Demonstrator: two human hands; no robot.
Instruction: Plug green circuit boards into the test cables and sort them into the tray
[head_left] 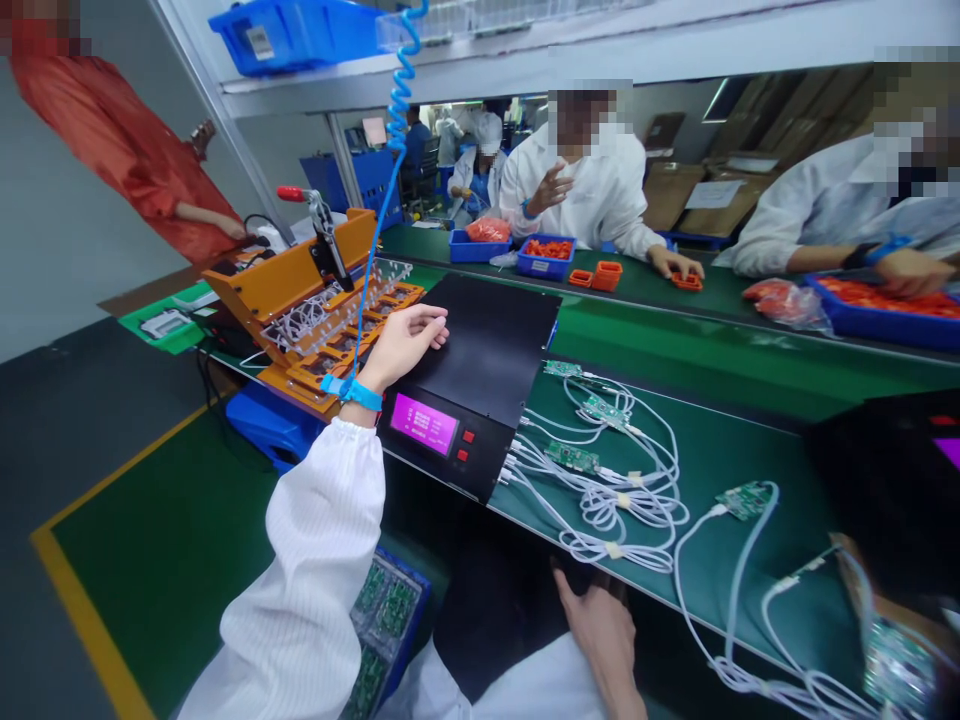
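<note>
The left hand has a loose grip, its fingers half curled over the left side of the box; contact with it is unclear. The right hand is low, below the near edge of the desk; its fingers sink into shadow, so I cannot tell its grip. The box lies on the desk, long axis near to far, leaning right, screen at the near end.

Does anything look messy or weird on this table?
A little! On the right, looped white cables droop past the front edge of the green bench, which looks untidy because the cable bundles beside the black box lie on top. I can't see anything spilled or broken.
</note>
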